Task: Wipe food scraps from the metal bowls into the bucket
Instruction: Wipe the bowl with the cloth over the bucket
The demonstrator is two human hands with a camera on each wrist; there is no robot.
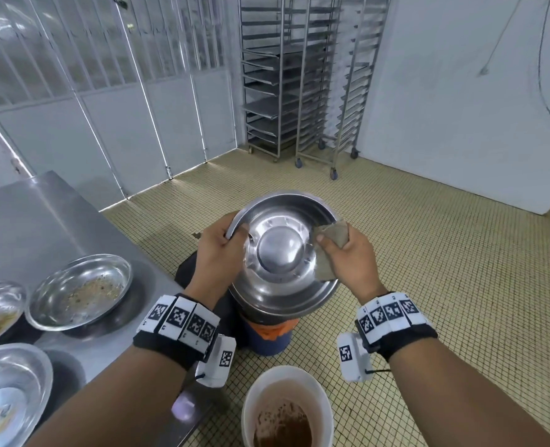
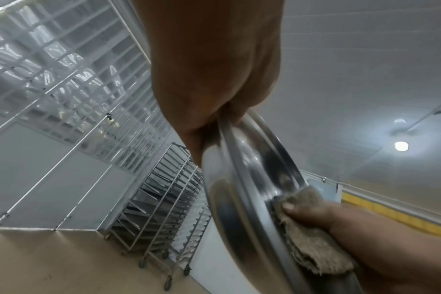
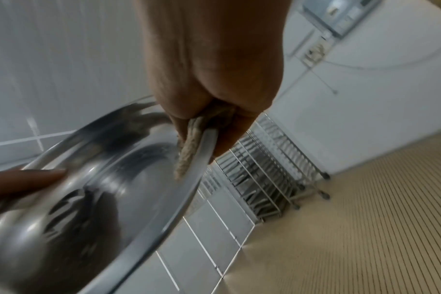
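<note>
I hold a round, shiny metal bowl (image 1: 283, 250) tilted toward me above the tiled floor. My left hand (image 1: 218, 253) grips its left rim, thumb inside. My right hand (image 1: 347, 256) pinches a rough, grey-brown cloth (image 1: 330, 245) against the right rim. Below, near my forearms, stands a white bucket (image 1: 288, 411) of brown scraps. On the steel table (image 1: 41, 221) at my left sit three more bowls (image 1: 80, 291), crumbs inside.
</note>
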